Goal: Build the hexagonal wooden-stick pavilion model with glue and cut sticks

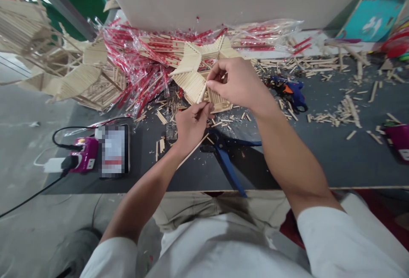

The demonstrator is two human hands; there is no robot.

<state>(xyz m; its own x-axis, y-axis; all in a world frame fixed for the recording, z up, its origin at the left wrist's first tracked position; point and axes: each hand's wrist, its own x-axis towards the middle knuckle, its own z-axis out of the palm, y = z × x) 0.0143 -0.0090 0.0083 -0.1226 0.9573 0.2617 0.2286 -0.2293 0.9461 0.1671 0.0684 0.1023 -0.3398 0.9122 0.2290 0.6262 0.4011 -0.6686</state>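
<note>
Two hands (192,124), one phone (113,152)

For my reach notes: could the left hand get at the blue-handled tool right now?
Probably yes: the blue-handled tool lies near the left hand, handles uncovered, though that hand is busy at the stick model.

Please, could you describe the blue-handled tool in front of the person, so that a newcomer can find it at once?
On the dark table, look between the left forearm and right forearm. Near the front edge lies a tool with two long blue handles spread apart. Unlike the blue tool beyond the right forearm, it shows no orange part.
</note>
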